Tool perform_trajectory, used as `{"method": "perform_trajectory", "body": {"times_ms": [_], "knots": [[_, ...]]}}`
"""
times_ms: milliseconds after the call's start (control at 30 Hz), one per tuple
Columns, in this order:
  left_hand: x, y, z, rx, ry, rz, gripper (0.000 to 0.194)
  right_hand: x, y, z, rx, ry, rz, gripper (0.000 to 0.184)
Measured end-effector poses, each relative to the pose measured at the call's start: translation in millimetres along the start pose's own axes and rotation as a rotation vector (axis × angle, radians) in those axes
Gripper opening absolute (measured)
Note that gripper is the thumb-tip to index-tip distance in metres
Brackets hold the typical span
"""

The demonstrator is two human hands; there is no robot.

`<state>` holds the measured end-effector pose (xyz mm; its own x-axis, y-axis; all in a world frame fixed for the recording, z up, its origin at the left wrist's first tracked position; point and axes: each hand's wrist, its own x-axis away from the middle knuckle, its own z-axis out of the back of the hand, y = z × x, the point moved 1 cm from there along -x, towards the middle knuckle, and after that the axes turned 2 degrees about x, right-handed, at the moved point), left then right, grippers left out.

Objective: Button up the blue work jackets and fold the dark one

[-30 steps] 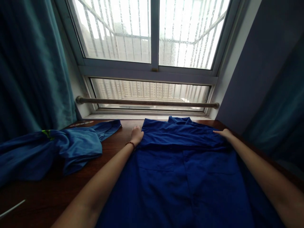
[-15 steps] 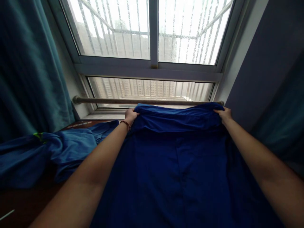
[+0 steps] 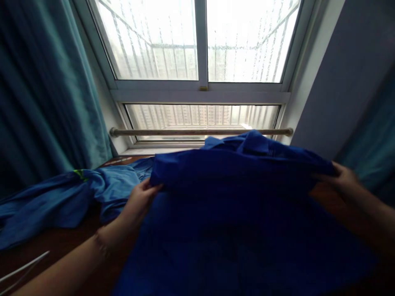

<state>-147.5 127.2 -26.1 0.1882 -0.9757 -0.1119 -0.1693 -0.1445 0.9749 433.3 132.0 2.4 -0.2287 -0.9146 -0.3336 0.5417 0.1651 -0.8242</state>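
Note:
A large dark-blue garment (image 3: 234, 197) spreads across the middle, stretched between both hands; its upper part is folded over, and which kind of garment it is does not show clearly. My left hand (image 3: 143, 199) pinches its left edge, thumb on top. At the far right edge my right hand (image 3: 344, 176) is closed on the cloth, somewhat blurred. To the left lies a lighter blue crumpled cloth (image 3: 114, 187) with a yellow-green mark, apart from my left hand.
Beneath the cloths is a dark reddish-brown surface (image 3: 40, 238). A white cable (image 3: 27, 265) lies at lower left. Ahead, a horizontal rail (image 3: 185, 132) runs before a barred window (image 3: 202, 92). Teal curtains (image 3: 70, 102) hang on the left, with more at the right.
Both hands have moved apart and nearer to me, spreading the garment's held edge wider. The folded part now bunches up behind that edge. The view has shifted slightly.

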Motion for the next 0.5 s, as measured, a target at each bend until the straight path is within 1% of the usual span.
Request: {"method": "perform_trajectory", "body": {"times_ms": [33, 67, 100, 133, 200, 233, 267, 300, 367, 433, 500], "knots": [[18.4, -13.7, 13.9, -0.021, -0.033, 0.132, 0.054, 24.5, 17.2, 2.4, 0.109, -0.059, -0.057, 0.046], [32.6, -24.3, 26.3, -0.032, -0.077, 0.224, 0.063, 46.1, 31.5, 3.7, 0.19, -0.147, -0.105, 0.047], [42.5, -31.0, 36.5, -0.043, -0.136, 0.296, 0.071, 64.3, 41.6, 4.9, 0.254, -0.198, -0.129, 0.05], [48.5, -33.7, 44.0, -0.058, -0.185, 0.332, 0.076, 78.8, 46.7, 5.9, 0.308, -0.213, -0.106, 0.058], [51.3, -29.0, 49.7, -0.095, -0.288, 0.365, 0.081, 97.3, 42.8, 7.1, 0.4, -0.223, 0.015, 0.081], [49.8, -23.2, 48.3, -0.119, -0.334, 0.369, 0.081, 102.3, 35.5, 7.1, 0.444, -0.218, 0.099, 0.091], [47.8, -16.4, 44.6, -0.147, -0.371, 0.37, 0.082, 105.4, 26.4, 6.5, 0.489, -0.219, 0.184, 0.097], [46.0, -9.5, 39.2, -0.175, -0.394, 0.372, 0.082, 107.4, 16.5, 5.0, 0.537, -0.231, 0.259, 0.098], [45.3, 1.8, 26.0, -0.225, -0.407, 0.378, 0.08, 109.9, -1.3, -0.5, 0.618, -0.287, 0.377, 0.092], [48.8, 8.3, 13.8, -0.26, -0.388, 0.403, 0.068, 111.2, -13.3, -8.2, 0.666, -0.375, 0.431, 0.085], [54.2, 10.8, 6.7, -0.264, -0.373, 0.43, 0.052, 110.2, -18.9, -14.2, 0.686, -0.445, 0.393, 0.079]]}}
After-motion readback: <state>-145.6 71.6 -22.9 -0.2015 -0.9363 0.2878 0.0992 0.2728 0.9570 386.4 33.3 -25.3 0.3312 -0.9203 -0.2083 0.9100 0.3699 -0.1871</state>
